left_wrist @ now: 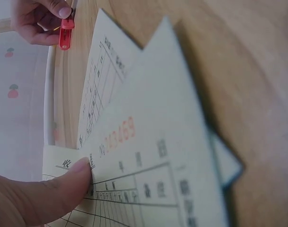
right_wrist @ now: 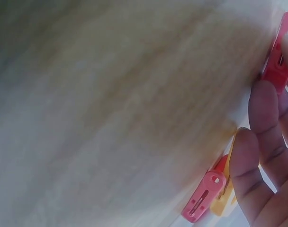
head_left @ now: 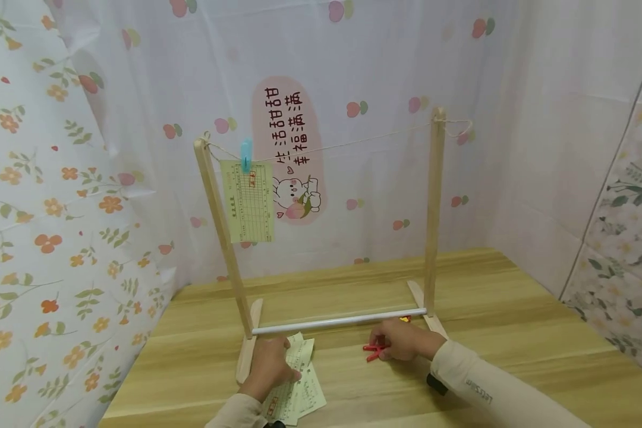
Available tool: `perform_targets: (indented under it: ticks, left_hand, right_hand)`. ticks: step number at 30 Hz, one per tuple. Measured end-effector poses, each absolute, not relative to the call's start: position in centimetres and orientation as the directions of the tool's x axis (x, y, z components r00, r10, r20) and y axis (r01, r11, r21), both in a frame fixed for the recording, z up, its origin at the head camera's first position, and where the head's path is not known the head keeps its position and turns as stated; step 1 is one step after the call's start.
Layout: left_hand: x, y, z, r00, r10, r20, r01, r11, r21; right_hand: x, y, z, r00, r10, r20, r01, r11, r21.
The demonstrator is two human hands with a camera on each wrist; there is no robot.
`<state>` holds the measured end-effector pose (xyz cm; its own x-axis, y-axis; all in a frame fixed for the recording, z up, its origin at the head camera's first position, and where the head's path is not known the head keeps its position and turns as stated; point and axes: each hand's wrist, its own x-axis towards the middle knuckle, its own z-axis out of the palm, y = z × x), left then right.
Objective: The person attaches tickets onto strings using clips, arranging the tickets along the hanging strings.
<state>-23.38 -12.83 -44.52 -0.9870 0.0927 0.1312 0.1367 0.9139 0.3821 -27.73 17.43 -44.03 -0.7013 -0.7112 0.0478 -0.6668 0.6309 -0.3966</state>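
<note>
My left hand [head_left: 270, 367] holds pale green printed receipt slips [head_left: 311, 389] low at the front left. In the left wrist view the thumb lies on the top receipt slip [left_wrist: 148, 123], which tilts up from the table; the fingers beneath are hidden. A red clothespin [head_left: 375, 352] is pinched in my right hand [head_left: 401, 340], just above the table near the stand's right foot. In the right wrist view that red clothespin [right_wrist: 279, 56] shows at the fingertips. Past the fingers lie another red clothespin [right_wrist: 203, 196] and a yellow clothespin [right_wrist: 223, 201].
Across the back stands a wooden frame with a left post [head_left: 222, 238], a right post [head_left: 433, 220] and a white bottom bar [head_left: 337, 322]. A string [head_left: 353, 142] joins the post tops. On it a blue clothespin [head_left: 246, 156] holds a hanging receipt slip [head_left: 248, 208]. Patterned curtains [head_left: 385, 59] surround the table.
</note>
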Motion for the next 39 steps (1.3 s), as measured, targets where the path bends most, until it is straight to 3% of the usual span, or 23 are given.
perform_targets:
  ticks: [7, 16, 23, 39]
  left_hand:
    - [-23.4, -12.5, -44.3, -0.997, 0.025, 0.067, 0.050, 0.911, 0.410]
    - [-23.1, -12.9, -44.7, -0.973, 0.135, 0.186, 0.208, 0.861, 0.464]
    - [-23.2, -13.1, -44.5, -0.975, 0.135, 0.174, 0.211, 0.800, 0.562]
    - [-23.4, -13.1, -42.9, -0.965, 0.178, 0.191, 0.258, 0.759, 0.598]
  right_hand:
    - [-27.9, 17.9, -43.7, -0.709, -0.705, 0.028, -0.642, 0.627, -0.441]
    - [-27.5, 18.0, -43.6, -0.687, -0.721, 0.091, -0.668, 0.577, -0.469]
    - [-27.8, 17.8, -43.5, -0.723, -0.688, 0.060, -0.641, 0.636, -0.429]
    - [-27.8, 17.9, -41.6, -0.726, -0.682, 0.083, -0.632, 0.615, -0.471]
